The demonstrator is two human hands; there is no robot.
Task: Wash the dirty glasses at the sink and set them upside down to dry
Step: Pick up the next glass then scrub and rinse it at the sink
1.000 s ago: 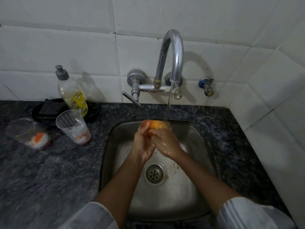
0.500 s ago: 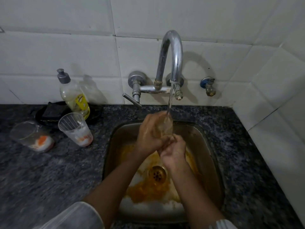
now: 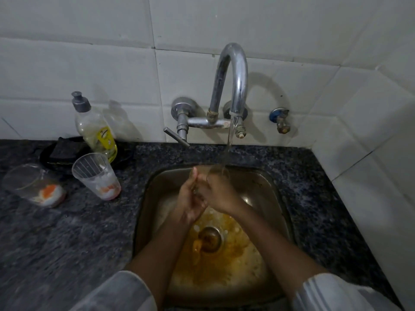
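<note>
Glass under wash sits over the far part of the sink, directly beneath the running tap, with the water stream falling onto it. It is clear and hard to outline against the steel. Your right hand wraps it from the near right, fingers curled together against its wall. Your left hand meets it from the left, thumb raised, other fingers pressed close at the glass; whether they reach inside cannot be told. Orange-brown residue spreads across the sink floor around the drain. On the dark stone counter, to the left of the sink, 2 dirty glasses wait: 1 upright glass with white and orange dregs, and further left 1 tipped glass lying on its side with similar dregs. Behind them, against the tiled wall, stands a soap bottle beside a dark scrub pad on a black dish.
</note>
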